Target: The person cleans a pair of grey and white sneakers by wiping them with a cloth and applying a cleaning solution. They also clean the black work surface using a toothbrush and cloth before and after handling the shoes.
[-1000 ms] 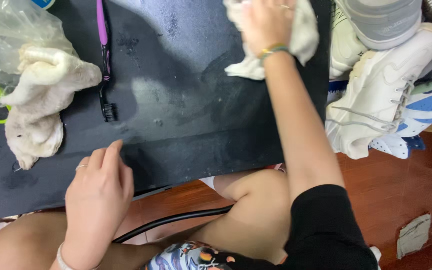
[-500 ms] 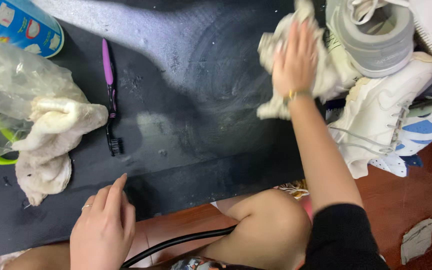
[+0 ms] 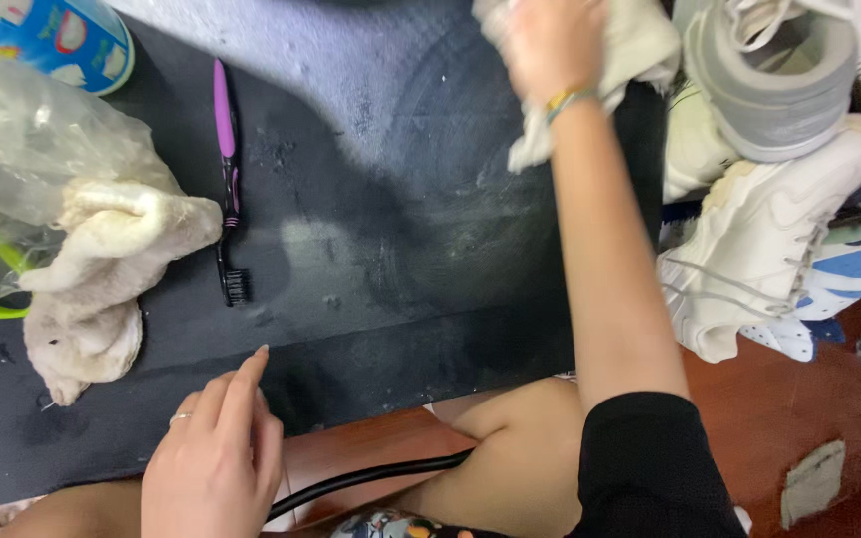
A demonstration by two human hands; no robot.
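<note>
Head view shows the right hand (image 3: 550, 45), blurred, at the top centre of the frame, clenched on a cream rag (image 3: 640, 50) bunched against the far edge of a black board (image 3: 401, 239). The rag looks soft, light and limp; it likely handles best gathered in a fist rather than pinched at a corner. The left hand (image 3: 213, 453) rests at the lower left, fingers loose and holding nothing, fingertips on the board's near edge. Further out, a purple-and-black brush (image 3: 227, 179) lies upright in the frame at the upper left, beside another crumpled cloth (image 3: 102, 279) and a clear plastic bag (image 3: 32, 159). Pale sneakers (image 3: 769, 239) pile at the right. The board's surface is dusty and smeared, set over a reddish wooden floor (image 3: 769, 399).
</note>
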